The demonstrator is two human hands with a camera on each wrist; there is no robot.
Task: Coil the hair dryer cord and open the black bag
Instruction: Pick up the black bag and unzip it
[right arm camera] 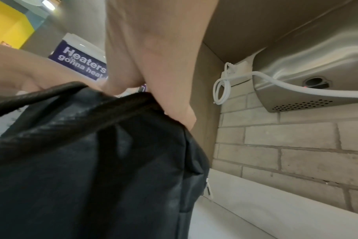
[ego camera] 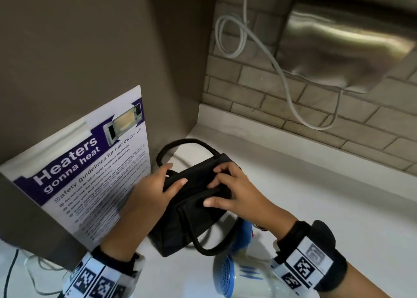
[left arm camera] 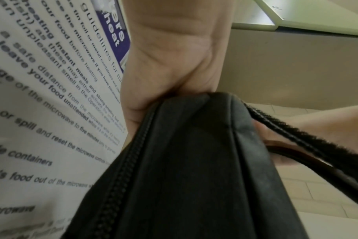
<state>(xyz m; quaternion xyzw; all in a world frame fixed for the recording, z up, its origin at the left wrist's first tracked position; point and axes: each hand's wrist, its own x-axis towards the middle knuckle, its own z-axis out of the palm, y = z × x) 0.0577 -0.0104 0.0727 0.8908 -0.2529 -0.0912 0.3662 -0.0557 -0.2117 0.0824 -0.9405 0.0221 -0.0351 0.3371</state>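
A small black bag (ego camera: 187, 212) with two looped handles stands on the white counter (ego camera: 316, 196) beside a poster. My left hand (ego camera: 155, 185) grips the bag's left top end, thumb laid over the top. My right hand (ego camera: 228, 185) holds the top from the right, fingers curled at the zip line and thumb against the near side. The left wrist view shows the black bag (left arm camera: 194, 169) with its zip closed along the part in view, under my left hand (left arm camera: 164, 72). A white and blue hair dryer (ego camera: 239, 273) lies at the counter's near edge, its cord hidden.
A microwave safety poster (ego camera: 90, 178) leans on the brown wall at left. A steel hand dryer (ego camera: 345, 43) with a looped white cable (ego camera: 230, 36) hangs on the brick wall behind. Thin cables (ego camera: 29, 273) lie at lower left.
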